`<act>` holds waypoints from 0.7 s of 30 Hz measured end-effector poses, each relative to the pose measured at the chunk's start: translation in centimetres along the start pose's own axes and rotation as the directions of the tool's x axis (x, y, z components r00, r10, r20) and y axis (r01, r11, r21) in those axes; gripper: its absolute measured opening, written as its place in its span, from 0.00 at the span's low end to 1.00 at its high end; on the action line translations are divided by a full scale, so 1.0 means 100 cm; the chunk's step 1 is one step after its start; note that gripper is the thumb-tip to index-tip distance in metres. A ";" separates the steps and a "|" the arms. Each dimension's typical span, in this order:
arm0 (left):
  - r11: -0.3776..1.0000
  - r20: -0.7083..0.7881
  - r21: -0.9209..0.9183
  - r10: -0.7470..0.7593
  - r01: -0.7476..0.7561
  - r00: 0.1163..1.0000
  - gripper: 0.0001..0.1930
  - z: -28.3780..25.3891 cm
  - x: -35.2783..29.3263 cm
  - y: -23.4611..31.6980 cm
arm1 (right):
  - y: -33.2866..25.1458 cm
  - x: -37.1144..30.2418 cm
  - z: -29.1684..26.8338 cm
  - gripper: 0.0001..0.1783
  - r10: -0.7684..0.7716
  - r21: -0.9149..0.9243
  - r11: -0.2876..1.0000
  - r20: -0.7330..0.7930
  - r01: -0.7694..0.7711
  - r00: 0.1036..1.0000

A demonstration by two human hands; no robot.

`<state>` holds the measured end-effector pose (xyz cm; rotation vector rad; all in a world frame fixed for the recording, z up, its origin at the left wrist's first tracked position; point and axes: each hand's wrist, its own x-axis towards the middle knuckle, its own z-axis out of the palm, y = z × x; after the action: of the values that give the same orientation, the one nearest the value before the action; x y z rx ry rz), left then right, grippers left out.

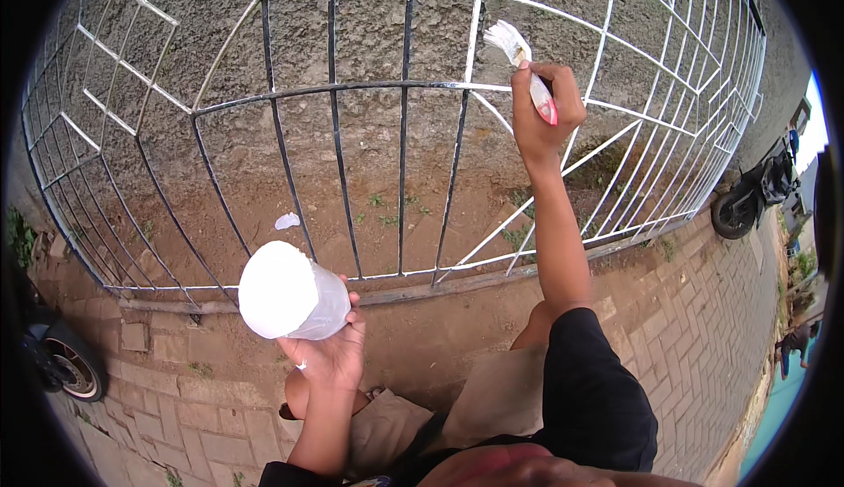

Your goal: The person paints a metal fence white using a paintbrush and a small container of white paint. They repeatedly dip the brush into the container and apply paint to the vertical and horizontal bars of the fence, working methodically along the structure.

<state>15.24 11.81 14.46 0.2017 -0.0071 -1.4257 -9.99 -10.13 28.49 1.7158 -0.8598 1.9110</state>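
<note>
My right hand [549, 111] grips a paintbrush [538, 91] with a white handle and a red end. Its bristles, coated in white paint, are up beside a white upright bar of the metal grille [404, 87]; I cannot tell whether they touch it. Low on the left, my left hand [338, 346] holds a translucent plastic tub [330, 302] of white paint from beneath and the side. A white smear shows near that thumb. Bars on the right of the grille are white, while many in the middle and left are dark.
Behind the grille rises a rough grey wall [369, 39] above bare soil with small plants. A white scrap [287, 221] lies beyond the tub. Motorbike wheels stand at the left [75, 364] and far right [737, 210]. Paving blocks [668, 329] cover the ground; another person [796, 346] is at the right edge.
</note>
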 end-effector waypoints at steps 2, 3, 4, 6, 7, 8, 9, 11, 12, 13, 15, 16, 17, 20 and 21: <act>0.999 0.034 0.034 -0.013 0.011 0.999 0.36 0.000 0.001 -0.005 | -0.006 -0.002 0.001 0.06 0.008 0.083 0.996 0.009 -0.009 1.000; 0.999 0.036 0.029 -0.028 0.027 0.999 0.36 0.002 0.001 -0.008 | -0.005 0.000 0.000 0.06 0.020 0.089 0.996 0.052 -0.025 0.998; 0.999 0.037 0.024 -0.043 0.042 0.998 0.36 0.005 0.000 -0.013 | -0.004 0.003 0.000 0.06 0.031 0.094 0.995 0.096 -0.040 0.995; 0.998 0.035 0.017 -0.068 0.068 0.997 0.36 0.006 -0.001 -0.022 | 0.007 0.006 -0.004 0.05 0.180 0.126 0.973 0.102 -0.192 0.978; 0.997 0.038 0.015 -0.076 0.075 0.996 0.36 0.006 -0.001 -0.027 | 0.011 0.008 -0.013 0.05 0.090 -0.021 0.996 0.050 -0.089 0.995; 0.997 0.042 0.013 -0.082 0.082 0.996 0.36 0.007 0.000 -0.032 | 0.012 0.004 -0.019 0.06 0.121 0.043 0.992 0.031 -0.122 0.992; 0.996 0.047 0.017 -0.089 0.088 0.995 0.36 0.007 0.001 -0.035 | 0.012 -0.001 -0.026 0.06 0.152 0.107 0.983 0.014 -0.152 0.988; 0.995 0.037 0.041 -0.087 0.086 0.995 0.36 0.006 0.002 -0.037 | 0.009 -0.008 -0.029 0.06 0.246 0.215 0.926 0.282 -0.311 0.927; 0.996 0.026 0.031 -0.089 0.088 0.996 0.36 0.007 0.002 -0.041 | 0.008 -0.011 -0.032 0.06 0.275 0.248 0.884 0.409 -0.396 0.870; 0.996 0.013 0.021 -0.091 0.091 0.996 0.36 0.008 0.002 -0.046 | 0.015 -0.015 -0.039 0.06 0.212 0.158 0.949 0.325 -0.274 0.922; 0.995 0.028 0.025 -0.092 0.092 0.995 0.35 0.014 0.003 -0.052 | 0.038 -0.004 -0.053 0.06 0.014 -0.051 0.999 0.155 -0.007 0.988; 0.995 0.039 0.034 -0.098 0.097 0.994 0.35 0.016 0.003 -0.057 | 0.045 0.001 -0.064 0.06 -0.064 -0.095 0.993 0.129 0.077 0.990; 0.994 0.047 0.036 -0.108 0.106 0.993 0.35 0.017 0.003 -0.063 | 0.046 0.003 -0.072 0.05 -0.015 -0.033 0.999 0.096 0.019 0.995; 0.989 0.032 0.069 -0.133 0.131 0.991 0.43 0.013 0.011 -0.075 | 0.044 -0.001 -0.069 0.05 0.047 0.181 0.981 0.141 -0.073 0.989; 0.987 0.028 0.080 -0.140 0.137 0.990 0.43 0.012 0.014 -0.081 | 0.038 -0.005 -0.063 0.05 0.005 0.245 0.969 0.158 -0.044 0.987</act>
<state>7.32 9.21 14.36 0.2465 -0.0776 -1.5687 -17.04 -8.47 27.16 2.0327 -0.7237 1.9911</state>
